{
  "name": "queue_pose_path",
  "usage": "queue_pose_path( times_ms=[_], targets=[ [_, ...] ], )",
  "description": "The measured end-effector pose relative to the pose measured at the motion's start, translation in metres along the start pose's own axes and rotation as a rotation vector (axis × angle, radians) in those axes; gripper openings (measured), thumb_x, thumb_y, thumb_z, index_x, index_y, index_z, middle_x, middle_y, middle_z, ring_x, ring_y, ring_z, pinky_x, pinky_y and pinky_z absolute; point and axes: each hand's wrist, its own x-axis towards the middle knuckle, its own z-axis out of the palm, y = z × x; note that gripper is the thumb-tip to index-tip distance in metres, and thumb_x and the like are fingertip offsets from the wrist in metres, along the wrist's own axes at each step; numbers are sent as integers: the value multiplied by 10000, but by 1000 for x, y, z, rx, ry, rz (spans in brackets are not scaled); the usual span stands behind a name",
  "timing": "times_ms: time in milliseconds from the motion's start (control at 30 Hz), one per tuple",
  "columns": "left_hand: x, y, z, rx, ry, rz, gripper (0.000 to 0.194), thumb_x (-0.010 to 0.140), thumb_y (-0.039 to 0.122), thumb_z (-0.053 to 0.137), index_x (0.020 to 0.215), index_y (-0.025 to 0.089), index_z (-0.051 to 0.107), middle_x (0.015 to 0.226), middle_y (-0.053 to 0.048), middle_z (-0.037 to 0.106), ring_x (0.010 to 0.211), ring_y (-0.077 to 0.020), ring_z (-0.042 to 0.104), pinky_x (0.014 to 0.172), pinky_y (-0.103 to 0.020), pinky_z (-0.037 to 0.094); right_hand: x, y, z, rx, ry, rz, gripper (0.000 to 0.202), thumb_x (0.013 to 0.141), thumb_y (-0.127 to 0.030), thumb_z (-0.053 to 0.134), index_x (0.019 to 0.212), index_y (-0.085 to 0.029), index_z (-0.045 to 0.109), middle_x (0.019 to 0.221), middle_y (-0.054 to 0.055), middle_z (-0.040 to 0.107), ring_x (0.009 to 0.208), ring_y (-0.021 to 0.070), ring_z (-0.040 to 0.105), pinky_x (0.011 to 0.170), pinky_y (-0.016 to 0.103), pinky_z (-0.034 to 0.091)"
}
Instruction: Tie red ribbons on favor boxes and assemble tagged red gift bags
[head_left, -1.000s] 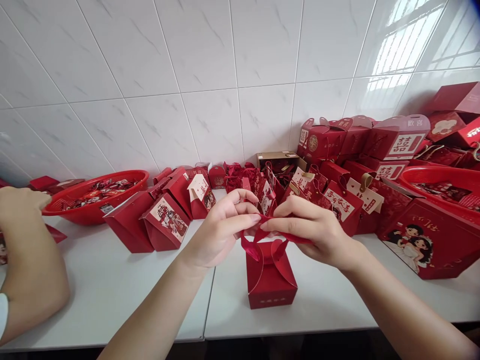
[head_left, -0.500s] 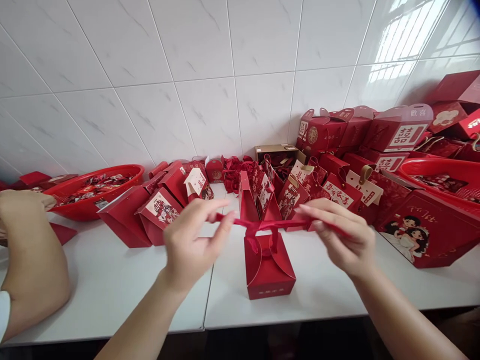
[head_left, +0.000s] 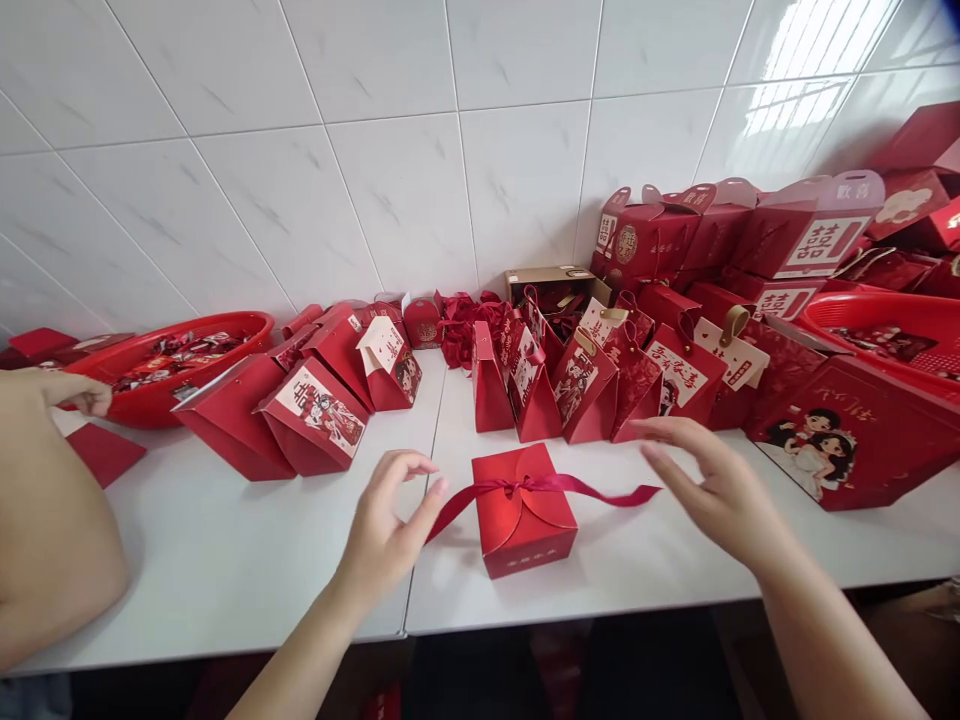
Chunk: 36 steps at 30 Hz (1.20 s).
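A small red gift box (head_left: pixel 525 545) stands on the white table with its curved top flaps folded down. Around the middle of its lid a dark red ribbon (head_left: pixel 600 492) is knotted, and its two tails spread left and right. My left hand (head_left: pixel 386 530) is open beside the box, thumb and fingers apart, close to the left tail's end; whether it touches that end I cannot tell. Off to the right, my right hand (head_left: pixel 712 490) is open too, fingers extended and apart from the right tail.
Several red gift bags (head_left: pixel 315 415) line the left back, with more bags (head_left: pixel 592 385) behind the box. Red baskets of wrapped sweets (head_left: pixel 187 355) flank them. Stacked boxes (head_left: pixel 795 235) stand at right. Another person's arm (head_left: pixel 60 520) reaches in at far left. The table's front edge (head_left: pixel 600 615) is near.
Both hands have let go of the ribbon they were pulling taut above the box. The knot now lies down on the lid, the flaps are flatter, and the tails hang loose.
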Motion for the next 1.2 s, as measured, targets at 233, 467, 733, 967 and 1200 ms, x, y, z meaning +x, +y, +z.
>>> queue_pose_path(
  times_ms=[233, 467, 733, 967, 1200],
  targets=[
    [8, 10, 25, -198, -489, -314, 364, 846, 545, 585, 841, 227, 409, 831, 24, 474, 713, -141, 497, 662, -263, 438, 17, -40, 47, 463, -626, 254, 408, 886, -512, 600, 1177, -261, 461, 897, -16, 562, 640, 116, 548, 540, 245, 458],
    [37, -4, -4, -80, -687, -467, 315, 852, 483, 522, 771, 183, 577, 559, 50, 430, 536, -112, 364, 499, -219, 271, 13, -44, 17, 275, -665, 68, 264, 877, -274, 589, 713, -210, 391, 683, -56, 433, 590, 96, 379, 531, 235, 330],
    [54, 22, -13, -312, -1028, -448, 262, 719, 406, 690, 785, 166, 773, 395, 54, 397, 395, -71, 303, 439, -224, 211, 8, -50, 33, -159, 66, -395, 283, 883, -123, 524, 606, -181, 543, 734, 47, 557, 645, 148, 534, 587, 283, 444],
    [7, 54, 26, -147, -379, 27, 244, 892, 209, 545, 1037, 188, 741, 780, -30, 550, 630, -107, 491, 545, -219, 414, 17, -73, 46, 417, -257, -128, 189, 837, -297, 706, 687, -182, 720, 802, 42, 645, 636, 122, 577, 540, 237, 460],
    [-8, 39, 35, 128, -212, 511, 449, 871, -10, 475, 1192, 253, 649, 1129, -73, 488, 640, -73, 492, 593, -238, 491, 17, -84, 48, 605, -536, 141, 103, 741, -194, 720, 651, -163, 680, 822, 6, 597, 685, 107, 541, 618, 226, 432]
  ],
)
